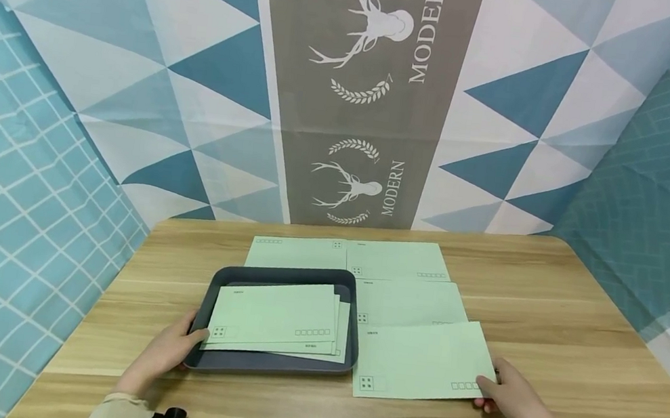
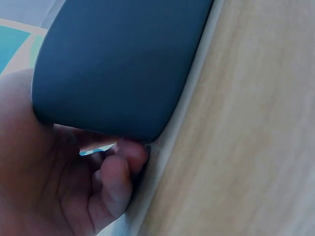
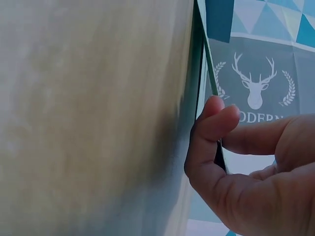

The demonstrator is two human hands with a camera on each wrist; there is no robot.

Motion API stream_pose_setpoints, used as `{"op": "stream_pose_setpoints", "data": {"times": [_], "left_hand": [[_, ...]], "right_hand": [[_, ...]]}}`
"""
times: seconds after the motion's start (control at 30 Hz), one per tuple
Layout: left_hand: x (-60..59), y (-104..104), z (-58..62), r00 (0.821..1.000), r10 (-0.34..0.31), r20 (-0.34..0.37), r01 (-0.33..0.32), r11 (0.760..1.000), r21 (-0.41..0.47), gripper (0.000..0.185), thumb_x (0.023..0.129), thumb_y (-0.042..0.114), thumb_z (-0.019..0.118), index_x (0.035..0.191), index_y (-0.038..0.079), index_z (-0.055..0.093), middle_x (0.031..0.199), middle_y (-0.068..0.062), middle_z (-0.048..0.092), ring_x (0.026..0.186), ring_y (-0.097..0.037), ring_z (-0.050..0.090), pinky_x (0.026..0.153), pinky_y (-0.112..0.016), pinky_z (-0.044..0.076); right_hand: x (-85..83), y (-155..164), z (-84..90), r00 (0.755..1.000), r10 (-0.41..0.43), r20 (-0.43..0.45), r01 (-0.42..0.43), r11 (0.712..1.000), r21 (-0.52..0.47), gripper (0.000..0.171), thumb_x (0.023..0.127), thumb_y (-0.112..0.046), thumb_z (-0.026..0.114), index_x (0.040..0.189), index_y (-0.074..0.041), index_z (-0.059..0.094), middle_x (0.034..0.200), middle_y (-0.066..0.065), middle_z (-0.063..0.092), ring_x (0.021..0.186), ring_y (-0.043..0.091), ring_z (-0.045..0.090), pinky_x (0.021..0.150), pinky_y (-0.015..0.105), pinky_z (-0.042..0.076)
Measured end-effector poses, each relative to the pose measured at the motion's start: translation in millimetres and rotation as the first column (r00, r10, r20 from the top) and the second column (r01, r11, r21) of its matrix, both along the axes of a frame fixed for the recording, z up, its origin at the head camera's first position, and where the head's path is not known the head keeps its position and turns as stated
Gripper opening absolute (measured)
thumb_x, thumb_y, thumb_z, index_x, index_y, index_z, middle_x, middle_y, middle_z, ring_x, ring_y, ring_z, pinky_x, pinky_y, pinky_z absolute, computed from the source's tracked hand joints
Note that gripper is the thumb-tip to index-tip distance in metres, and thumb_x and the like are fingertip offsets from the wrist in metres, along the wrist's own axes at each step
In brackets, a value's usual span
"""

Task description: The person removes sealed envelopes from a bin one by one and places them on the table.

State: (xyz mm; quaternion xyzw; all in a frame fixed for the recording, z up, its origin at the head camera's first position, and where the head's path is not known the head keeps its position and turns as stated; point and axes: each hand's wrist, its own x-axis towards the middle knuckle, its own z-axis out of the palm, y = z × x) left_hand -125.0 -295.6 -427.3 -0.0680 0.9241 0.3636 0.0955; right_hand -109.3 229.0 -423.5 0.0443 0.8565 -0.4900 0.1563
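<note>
A dark grey tray stands left of the table's middle with several pale green envelopes stacked inside. My left hand grips the tray's left end, thumb over the rim and fingers curled at its outer side; the left wrist view shows the fingertips below the tray's wall. To the right, my right hand pinches the lower right corner of the nearest envelope between thumb and fingers. Seen edge-on in the right wrist view, that envelope is slightly above the wooden surface.
Beyond the pinched envelope lie another envelope and one farther back, overlapping in a column. One more envelope lies behind the tray, partly hidden by it. The wooden table ends at a patterned cloth wall.
</note>
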Motion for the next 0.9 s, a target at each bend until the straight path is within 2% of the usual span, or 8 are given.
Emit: {"op": "stream_pose_setpoints", "data": {"times": [0.17, 0.4, 0.5, 0.63, 0.7, 0.9], "left_hand": [[0.6, 1, 1.1, 1.000, 0.005, 0.003, -0.005, 1.000, 0.004, 0.057, 0.093, 0.026, 0.045, 0.139, -0.002, 0.026, 0.123, -0.032, 0.044, 0.069, -0.020, 0.054, 0.049, -0.032, 0.046], [-0.2, -1, 0.4, 1.000, 0.002, 0.004, -0.002, 1.000, 0.012, 0.058, 0.093, 0.027, 0.045, 0.140, -0.001, 0.025, 0.127, -0.032, 0.042, 0.073, -0.021, 0.054, 0.050, -0.032, 0.046], [-0.7, 0, 0.2, 1.000, 0.003, 0.005, -0.003, 1.000, 0.017, 0.058, 0.093, 0.027, 0.045, 0.140, 0.000, 0.026, 0.127, -0.031, 0.042, 0.072, -0.021, 0.054, 0.049, -0.033, 0.046], [-1.2, 1, 0.3, 1.000, -0.004, -0.003, 0.004, 1.000, 0.019, 0.057, 0.093, 0.027, 0.046, 0.139, 0.000, 0.027, 0.125, -0.030, 0.044, 0.072, -0.022, 0.054, 0.049, -0.033, 0.046], [-0.6, 2, 0.1, 1.000, -0.008, -0.008, 0.008, 1.000, 0.015, 0.057, 0.093, 0.027, 0.046, 0.139, -0.001, 0.027, 0.124, -0.030, 0.044, 0.075, -0.022, 0.054, 0.049, -0.033, 0.046], [1.2, 0, -0.3, 1.000, 0.006, -0.006, -0.006, 1.000, 0.019, 0.056, 0.093, 0.025, 0.046, 0.139, 0.000, 0.028, 0.124, -0.030, 0.045, 0.076, -0.023, 0.055, 0.049, -0.033, 0.046]], "right_hand": [[3.6, -2, -0.6, 0.999, -0.038, -0.004, 0.038, 0.998, 0.048, 0.029, 0.089, 0.000, 0.049, 0.112, 0.012, 0.035, 0.075, 0.009, 0.055, 0.063, 0.016, 0.055, 0.054, 0.024, 0.046], [4.6, -3, 2.9, 0.999, 0.011, -0.051, -0.001, 0.979, 0.206, 0.034, 0.088, -0.009, 0.054, 0.112, 0.010, 0.040, 0.070, 0.006, 0.054, 0.061, 0.016, 0.051, 0.053, 0.024, 0.044], [3.2, 1, 4.1, 0.993, 0.076, -0.088, -0.045, 0.950, 0.308, 0.036, 0.089, -0.010, 0.051, 0.115, 0.014, 0.044, 0.082, 0.011, 0.057, 0.073, 0.020, 0.052, 0.060, 0.029, 0.045], [0.2, 6, 4.9, 0.976, 0.146, -0.162, -0.062, 0.899, 0.433, 0.033, 0.088, -0.004, 0.048, 0.113, 0.017, 0.051, 0.092, 0.015, 0.054, 0.081, 0.022, 0.046, 0.066, 0.032, 0.039], [-0.6, 8, 4.2, 0.974, 0.152, -0.169, -0.064, 0.896, 0.440, 0.032, 0.086, -0.001, 0.048, 0.112, 0.016, 0.053, 0.083, 0.011, 0.052, 0.074, 0.020, 0.043, 0.061, 0.029, 0.036], [1.0, 8, 2.1, 0.981, 0.110, -0.158, -0.039, 0.916, 0.398, 0.043, 0.085, -0.001, 0.053, 0.124, 0.013, 0.042, 0.079, 0.004, 0.048, 0.069, 0.016, 0.043, 0.052, 0.022, 0.035]]}}
